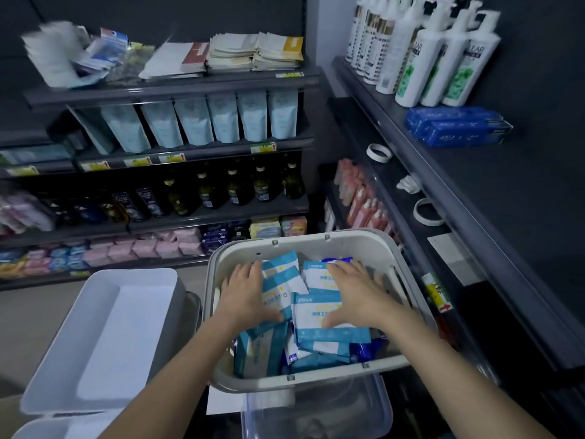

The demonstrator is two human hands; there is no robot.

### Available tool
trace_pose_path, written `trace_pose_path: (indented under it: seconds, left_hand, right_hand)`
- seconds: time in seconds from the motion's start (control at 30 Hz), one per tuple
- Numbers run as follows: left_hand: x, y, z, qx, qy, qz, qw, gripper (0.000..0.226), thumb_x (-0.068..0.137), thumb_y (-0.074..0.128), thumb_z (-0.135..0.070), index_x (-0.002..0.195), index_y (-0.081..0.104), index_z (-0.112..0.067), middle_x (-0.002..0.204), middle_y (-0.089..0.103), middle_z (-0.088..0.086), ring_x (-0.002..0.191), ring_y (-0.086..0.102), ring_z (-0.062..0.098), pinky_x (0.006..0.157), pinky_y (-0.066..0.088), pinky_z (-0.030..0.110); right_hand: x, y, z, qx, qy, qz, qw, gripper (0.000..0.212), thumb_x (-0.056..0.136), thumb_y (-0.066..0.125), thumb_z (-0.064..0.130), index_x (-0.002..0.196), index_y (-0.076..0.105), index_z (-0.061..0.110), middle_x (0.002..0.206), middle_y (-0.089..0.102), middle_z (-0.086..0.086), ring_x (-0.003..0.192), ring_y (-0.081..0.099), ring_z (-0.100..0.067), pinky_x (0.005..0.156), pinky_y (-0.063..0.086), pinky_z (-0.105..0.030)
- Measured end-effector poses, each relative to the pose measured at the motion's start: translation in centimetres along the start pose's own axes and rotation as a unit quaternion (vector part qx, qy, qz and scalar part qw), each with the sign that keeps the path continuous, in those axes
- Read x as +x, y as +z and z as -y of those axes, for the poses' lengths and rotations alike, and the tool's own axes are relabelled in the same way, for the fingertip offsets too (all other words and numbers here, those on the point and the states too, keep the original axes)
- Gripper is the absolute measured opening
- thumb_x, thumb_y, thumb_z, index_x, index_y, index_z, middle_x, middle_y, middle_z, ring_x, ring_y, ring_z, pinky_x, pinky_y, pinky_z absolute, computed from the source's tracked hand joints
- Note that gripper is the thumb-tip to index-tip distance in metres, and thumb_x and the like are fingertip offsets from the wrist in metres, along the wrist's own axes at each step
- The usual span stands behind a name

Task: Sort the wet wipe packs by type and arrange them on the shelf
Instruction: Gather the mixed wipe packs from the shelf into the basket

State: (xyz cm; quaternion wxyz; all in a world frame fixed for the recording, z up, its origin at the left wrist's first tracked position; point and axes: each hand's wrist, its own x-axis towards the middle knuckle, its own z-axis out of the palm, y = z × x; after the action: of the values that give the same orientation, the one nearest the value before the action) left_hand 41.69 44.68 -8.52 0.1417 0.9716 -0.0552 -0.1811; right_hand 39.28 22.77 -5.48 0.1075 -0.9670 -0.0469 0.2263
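Sorting looks barely begun: the wet wipe packs point(316, 315) lie mixed in the basket point(300, 243); left hand point(243, 294) and right hand point(359, 296) rest on them, fingers point(348, 269) spread wide, gripping nothing; none shows on the shelf point(493, 198) alongside.

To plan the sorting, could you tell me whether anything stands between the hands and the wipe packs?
Nothing visible does: the left hand and right hand rest directly on the wipe packs inside the basket.

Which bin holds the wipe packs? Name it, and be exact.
The grey basket, where the left hand and right hand rest on the packs. It alone holds blue-and-white packs; the white tray beside it shows a bare floor.
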Motion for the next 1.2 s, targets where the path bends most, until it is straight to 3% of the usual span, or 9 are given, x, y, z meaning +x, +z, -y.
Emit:
trace_pose_path:
  seconds: [0.1, 0.2, 0.33, 0.53, 0.63, 0.73, 0.9, 1.1, 1.2]
  left_hand:
    - [0.9, -0.2, 0.1, 0.011, -0.01, 0.03, 0.999, 0.124, 0.058, 0.08, -0.06, 0.151, 0.01, -0.017, 0.15, 0.029, 0.005, 0.141, 0.024, 0.027, 0.115, 0.022, 0.046]
    - [1.4, -1.2, 0.1, 0.059, -0.014, -0.002, 0.998, 0.102, 0.056, 0.077, -0.068, 0.134, 0.035, -0.017, 0.126, 0.047, 0.004, 0.116, 0.045, 0.024, 0.098, 0.04, 0.037]
    - [1.3, -1.8, 0.0, 0.002, 0.006, -0.017, 1.0, 0.067, 0.065, 0.078, -0.056, 0.111, 0.046, -0.019, 0.101, 0.051, -0.001, 0.089, 0.051, 0.017, 0.074, 0.046, 0.03]
    - [-0.4, -1.2, 0.2, -0.163, -0.028, -0.081, 0.983, 0.04, 0.084, 0.069, -0.041, 0.099, 0.042, -0.017, 0.079, 0.054, -0.007, 0.061, 0.054, 0.007, 0.044, 0.037, 0.019]
    - [-1.0, -1.0, 1.0, -0.269, -0.069, -0.108, 0.955, 0.04, 0.085, 0.068, -0.041, 0.104, 0.046, -0.013, 0.086, 0.059, -0.003, 0.071, 0.06, 0.011, 0.052, 0.047, 0.024]
    - [-1.3, -0.5, 1.7, -0.346, -0.095, -0.121, 0.926, 0.034, 0.088, 0.065, -0.039, 0.108, 0.052, -0.015, 0.095, 0.066, 0.0, 0.081, 0.066, 0.018, 0.071, 0.057, 0.043]
    - [-2.6, -0.6, 0.4, -0.501, -0.11, -0.118, 0.85, 0.025, 0.094, 0.059, -0.031, 0.112, 0.053, -0.015, 0.104, 0.067, 0.005, 0.088, 0.067, 0.02, 0.08, 0.057, 0.046]
    - [-3.6, -1.1, -2.4, -0.625, -0.071, -0.063, 0.775, 0.054, 0.086, 0.052, -0.064, 0.119, 0.051, -0.022, 0.11, 0.068, 0.0, 0.101, 0.067, 0.022, 0.089, 0.053, 0.049]
    - [-3.6, -1.1, -3.1, -0.652, -0.039, -0.05, 0.755, 0.051, 0.082, 0.067, -0.051, 0.118, 0.052, -0.018, 0.109, 0.07, 0.003, 0.096, 0.07, 0.021, 0.084, 0.057, 0.046]
  right_hand:
    - [0.5, 0.5, 0.0, -0.008, 0.005, 0.033, 0.999, 0.121, 0.066, 0.078, 0.055, 0.153, 0.001, 0.021, 0.161, -0.001, 0.005, 0.148, -0.006, -0.025, 0.116, 0.009, -0.059]
    - [1.0, 0.0, 0.1, -0.028, 0.038, 0.02, 0.999, 0.123, 0.062, 0.075, 0.064, 0.152, 0.006, 0.018, 0.157, 0.016, -0.001, 0.142, 0.015, -0.028, 0.111, 0.025, -0.05]
    - [1.0, -0.9, 0.6, -0.068, 0.056, -0.014, 0.996, 0.1, 0.058, 0.074, 0.069, 0.137, 0.038, 0.02, 0.134, 0.043, -0.003, 0.123, 0.036, -0.025, 0.098, 0.033, -0.041]
    - [-0.2, -1.3, 1.2, 0.067, 0.043, -0.068, 0.995, 0.066, 0.069, 0.083, 0.04, 0.117, 0.045, 0.018, 0.11, 0.06, 0.0, 0.096, 0.056, -0.019, 0.078, 0.049, -0.034]
    - [-0.8, -1.4, 1.0, 0.083, 0.059, -0.089, 0.991, 0.058, 0.074, 0.079, 0.037, 0.121, 0.049, 0.019, 0.11, 0.063, 0.003, 0.091, 0.061, -0.016, 0.072, 0.051, -0.031]
    - [-1.1, -2.3, 0.1, 0.201, 0.098, -0.157, 0.962, 0.031, 0.078, 0.077, 0.029, 0.102, 0.061, 0.017, 0.095, 0.066, -0.001, 0.077, 0.062, -0.016, 0.058, 0.048, -0.025]
    - [-2.0, -2.7, 1.0, 0.603, 0.099, -0.129, 0.781, 0.019, 0.085, 0.07, 0.013, 0.099, 0.068, 0.001, 0.086, 0.073, -0.015, 0.072, 0.07, -0.029, 0.062, 0.054, -0.039]
    - [-1.4, -0.5, 6.1, 0.625, 0.074, -0.096, 0.771, 0.013, 0.09, 0.064, 0.024, 0.093, 0.071, 0.013, 0.095, 0.074, -0.014, 0.089, 0.07, -0.034, 0.078, 0.055, -0.05]
    - [-1.0, -0.4, 7.9, 0.588, 0.068, -0.093, 0.801, 0.029, 0.098, 0.047, 0.039, 0.097, 0.069, 0.02, 0.099, 0.072, -0.007, 0.094, 0.068, -0.025, 0.085, 0.054, -0.044]
